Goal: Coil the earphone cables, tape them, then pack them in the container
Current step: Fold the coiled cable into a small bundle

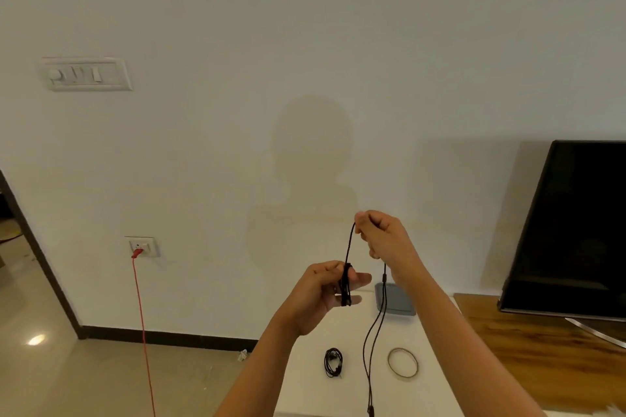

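At frame centre, the left hand (321, 291) holds black cable (349, 247) wound round its fingers, and the right hand (382, 237) pinches the cable higher up. Lower down, the white worktop (305, 393) carries a coiled earphone (333, 362), a thin ring (389, 362) and a grey container (398, 301).

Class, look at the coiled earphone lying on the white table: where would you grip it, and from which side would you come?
Probably from above, on its left side: the coiled earphone lies flat as a narrow loop, so one finger in its open middle and thumb outside pinch all strands; the hanging cable crowds its right.
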Demonstrator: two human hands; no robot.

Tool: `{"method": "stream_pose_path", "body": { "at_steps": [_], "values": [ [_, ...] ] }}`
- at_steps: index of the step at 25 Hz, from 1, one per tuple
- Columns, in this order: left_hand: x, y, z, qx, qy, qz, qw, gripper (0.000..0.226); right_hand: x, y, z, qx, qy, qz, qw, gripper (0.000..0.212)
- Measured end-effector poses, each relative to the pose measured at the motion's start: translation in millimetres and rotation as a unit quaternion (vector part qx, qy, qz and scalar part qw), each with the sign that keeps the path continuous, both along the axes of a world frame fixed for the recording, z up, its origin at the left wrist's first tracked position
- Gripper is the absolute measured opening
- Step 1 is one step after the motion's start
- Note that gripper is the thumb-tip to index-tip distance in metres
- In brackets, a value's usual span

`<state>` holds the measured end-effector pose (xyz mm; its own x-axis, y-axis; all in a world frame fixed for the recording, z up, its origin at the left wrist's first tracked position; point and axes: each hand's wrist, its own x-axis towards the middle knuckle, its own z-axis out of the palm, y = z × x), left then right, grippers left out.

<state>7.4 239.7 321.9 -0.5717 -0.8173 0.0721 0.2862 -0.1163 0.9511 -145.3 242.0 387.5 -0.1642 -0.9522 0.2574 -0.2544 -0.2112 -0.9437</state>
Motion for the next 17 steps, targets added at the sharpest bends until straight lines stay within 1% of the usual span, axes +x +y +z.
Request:
{"method": "stream_pose_path", "body": {
  "at_steps": [2, 3, 4, 6, 8, 9, 12, 15, 17],
  "values": [
    [0, 3, 3, 0.017, 0.068, 0.000, 0.998, 0.035, -8, -11, -27, 0.058, 0.043, -0.004, 0.997, 0.032],
    [1, 2, 6, 0.022, 0.096, 0.007, 0.995, 0.034, -8, -11, -46, 0.095, 0.046, 0.012, 0.994, 0.027],
    [1, 1, 9, 0.024, 0.118, 0.017, 0.993, 0.032, -5, -5, -65, 0.132, 0.034, 0.035, 0.990, 0.024],
    [4, -6, 10, 0.028, 0.133, 0.042, 0.990, 0.027, 5, 19, -91, 0.178, 0.013, 0.073, 0.981, 0.028],
    [6, -13, 6, 0.024, 0.106, 0.070, 0.992, 0.024, 14, 41, -97, 0.176, 0.004, 0.091, 0.980, 0.038],
    [6, -16, 3, 0.017, 0.078, 0.082, 0.993, 0.024, 18, 48, -94, 0.168, 0.008, 0.093, 0.981, 0.038],
    [1, -18, -3, -0.026, -0.001, 0.095, 0.995, 0.027, 21, 54, -70, 0.153, 0.045, 0.095, 0.983, 0.028],
    [-2, -15, 3, -0.104, -0.085, 0.094, 0.986, 0.029, 18, 52, -39, 0.167, 0.055, 0.088, 0.980, 0.020],
    [-1, -17, 4, -0.145, -0.127, 0.087, 0.977, 0.029, 13, 48, -21, 0.173, 0.102, 0.083, 0.976, 0.016]
  ]
}}
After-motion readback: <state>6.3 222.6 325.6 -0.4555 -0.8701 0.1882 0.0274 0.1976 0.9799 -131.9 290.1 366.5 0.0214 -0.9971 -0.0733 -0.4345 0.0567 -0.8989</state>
